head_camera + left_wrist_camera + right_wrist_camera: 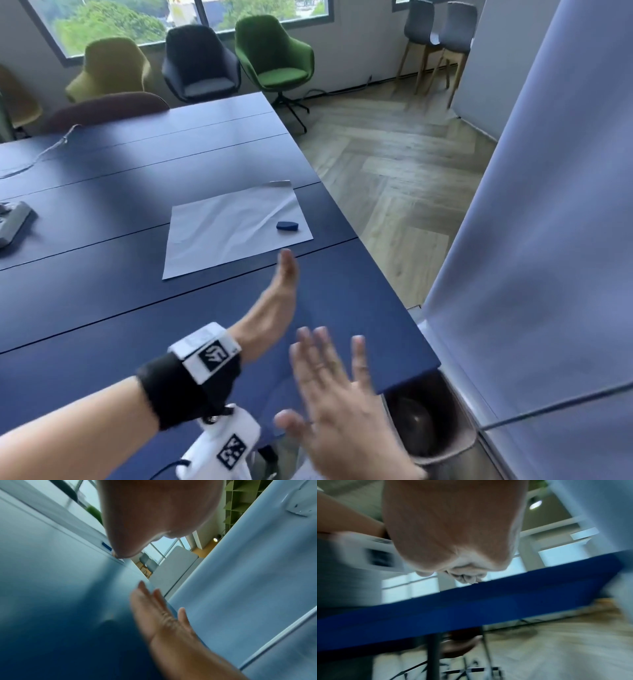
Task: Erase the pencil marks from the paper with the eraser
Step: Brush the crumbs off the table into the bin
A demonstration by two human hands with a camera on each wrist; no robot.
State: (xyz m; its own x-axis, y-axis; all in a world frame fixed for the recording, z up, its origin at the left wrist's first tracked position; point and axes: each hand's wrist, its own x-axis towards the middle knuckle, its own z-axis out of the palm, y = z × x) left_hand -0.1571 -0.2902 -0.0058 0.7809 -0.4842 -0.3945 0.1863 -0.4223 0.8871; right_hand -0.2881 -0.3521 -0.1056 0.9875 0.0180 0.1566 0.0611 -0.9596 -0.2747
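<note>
A white sheet of paper (236,228) lies creased on the dark blue table (102,308), near its right edge. A small dark blue eraser (287,226) rests on the paper's right side; in the left wrist view the eraser (106,546) shows as a blue patch. No pencil marks can be made out. My left hand (284,284) hovers edge-on with straight fingers just short of the paper's near edge, holding nothing. My right hand (329,383) is spread open over the table's near right corner, blurred, and empty. The right hand (161,612) also appears in the left wrist view.
A grey device (13,219) and a cable (44,150) lie at the table's left. Armchairs (274,58) line the window wall. A pale partition (548,240) stands close on the right, and a chair seat (435,431) sits beneath the table corner.
</note>
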